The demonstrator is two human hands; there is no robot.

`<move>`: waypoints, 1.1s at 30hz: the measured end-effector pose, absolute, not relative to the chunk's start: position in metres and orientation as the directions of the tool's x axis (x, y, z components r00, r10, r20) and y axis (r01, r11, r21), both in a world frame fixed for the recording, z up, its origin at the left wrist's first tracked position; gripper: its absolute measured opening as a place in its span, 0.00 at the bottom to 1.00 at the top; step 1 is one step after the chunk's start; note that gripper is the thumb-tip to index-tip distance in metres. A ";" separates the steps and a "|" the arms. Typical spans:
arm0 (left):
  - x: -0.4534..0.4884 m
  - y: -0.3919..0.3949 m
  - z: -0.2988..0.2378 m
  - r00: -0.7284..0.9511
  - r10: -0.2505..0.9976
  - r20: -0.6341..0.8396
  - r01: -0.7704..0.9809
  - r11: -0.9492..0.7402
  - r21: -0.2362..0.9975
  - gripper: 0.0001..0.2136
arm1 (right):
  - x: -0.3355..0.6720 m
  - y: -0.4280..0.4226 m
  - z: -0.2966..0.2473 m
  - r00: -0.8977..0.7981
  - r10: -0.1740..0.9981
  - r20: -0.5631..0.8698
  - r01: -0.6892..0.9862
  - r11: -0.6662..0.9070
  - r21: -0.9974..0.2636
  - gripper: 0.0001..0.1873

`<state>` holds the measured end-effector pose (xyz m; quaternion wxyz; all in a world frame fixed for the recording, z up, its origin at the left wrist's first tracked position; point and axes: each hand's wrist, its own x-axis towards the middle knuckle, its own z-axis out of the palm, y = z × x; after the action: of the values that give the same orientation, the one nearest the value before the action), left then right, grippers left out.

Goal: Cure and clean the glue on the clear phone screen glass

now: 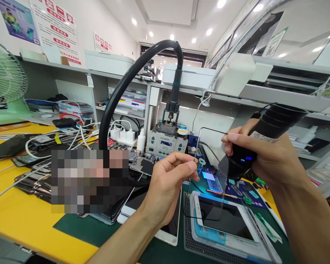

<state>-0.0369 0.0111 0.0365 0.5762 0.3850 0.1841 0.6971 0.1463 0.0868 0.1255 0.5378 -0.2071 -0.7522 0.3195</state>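
My left hand [174, 176] is closed in a pinch on the left edge of a clear screen protector [211, 152] with a thin black border. The protector stands nearly upright, and things behind show through it. My right hand [275, 157] is wrapped round a black cylindrical handheld device [266, 134] with small lit blue icons. The right thumb and forefinger also meet at the protector's upper right corner; whether they grip it I cannot tell. Below lies a white-framed phone [227, 216] with a dark screen, on a clear and blue tray [209, 234].
A black hose [123, 77] arches over the bench from a grey soldering or hot-air station [165, 143]. Stacked phones and cables [41, 146] crowd the left. A white tablet [167, 234] lies on the green mat [77, 229]. A green fan [5, 77] stands far left.
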 end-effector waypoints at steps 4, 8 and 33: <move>-0.037 0.011 0.037 -0.033 0.945 0.327 -0.670 -0.264 0.694 0.03 | 0.146 0.086 0.125 -0.337 0.666 0.666 -0.027 0.700 -0.714 0.12; -0.036 0.010 0.038 -0.035 0.943 0.331 -0.668 -0.269 0.694 0.05 | 0.145 0.085 0.125 -0.348 0.667 0.659 -0.027 0.695 -0.718 0.13; -0.024 0.013 0.030 0.497 0.806 0.322 -0.786 0.262 0.559 0.19 | 0.146 0.089 0.124 -0.366 0.699 0.614 -0.161 0.602 -0.782 0.13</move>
<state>-0.0245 0.0134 0.0299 0.7943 0.3433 0.0139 0.5011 0.1461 0.0886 0.1235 0.5313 -0.1868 -0.7203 0.4049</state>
